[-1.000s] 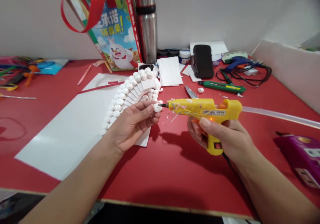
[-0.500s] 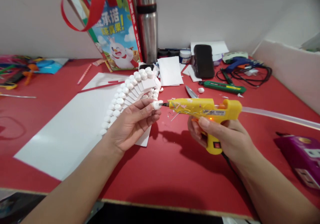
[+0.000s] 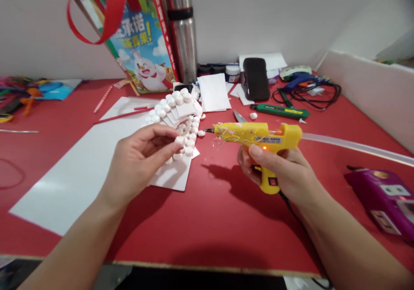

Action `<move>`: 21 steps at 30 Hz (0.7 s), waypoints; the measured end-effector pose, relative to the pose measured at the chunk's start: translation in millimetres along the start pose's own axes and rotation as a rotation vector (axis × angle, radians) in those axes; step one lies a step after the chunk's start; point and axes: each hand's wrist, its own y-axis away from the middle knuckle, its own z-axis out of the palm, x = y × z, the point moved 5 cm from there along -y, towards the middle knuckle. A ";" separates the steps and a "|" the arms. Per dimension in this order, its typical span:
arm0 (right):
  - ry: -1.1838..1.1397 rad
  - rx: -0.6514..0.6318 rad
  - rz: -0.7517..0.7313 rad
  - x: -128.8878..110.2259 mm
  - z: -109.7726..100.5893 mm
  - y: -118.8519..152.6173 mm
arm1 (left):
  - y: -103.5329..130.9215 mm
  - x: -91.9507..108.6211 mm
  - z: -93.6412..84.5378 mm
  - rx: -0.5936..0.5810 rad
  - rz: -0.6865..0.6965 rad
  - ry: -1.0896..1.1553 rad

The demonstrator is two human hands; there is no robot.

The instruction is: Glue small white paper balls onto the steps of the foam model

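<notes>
so the left hand (image 3: pixel 136 167) has just pulled back from the nozzle of the yellow hot glue gun (image 3: pixel 242 131) and is now right by the curved white card model (image 3: pixel 183 110), on the white board (image 3: pixel 77 173). thumb and forefinger look pinched on a small white lump (image 3: pixel 179 140), contact's hard to tell. right hand (image 3: pixel 289 167) is wrapped round the gun's handle. probably means that lump's got its glue.

This looks like a craft desk (image 3: pixel 226 225), with a glue gun (image 3: pixel 242 130), green cutter (image 3: pixel 281 111) and white sheet (image 3: pixel 64 178).
</notes>
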 end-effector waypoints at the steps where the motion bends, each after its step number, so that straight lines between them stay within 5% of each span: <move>1: -0.010 0.007 -0.010 -0.9 -0.8 -0.1 | 1.9 5.3 -3.6 -0.050 0.095 -0.166; 4: -0.019 0.015 -0.025 -2.3 -1.5 -0.5 | 9.2 14.4 -4.3 -0.216 0.334 -0.561; 8: -0.031 0.028 -0.029 -2.4 -1.1 -0.9 | 15.4 14.7 8.4 -0.351 0.495 -0.761; 13: -0.045 0.052 -0.035 -2.2 -2.1 -1.8 | 13.5 6.6 24.4 -0.447 0.575 -0.863; 21: -0.041 0.036 -0.041 -2.3 -2.2 -1.1 | 7.9 -0.4 22.4 -0.487 0.582 -0.895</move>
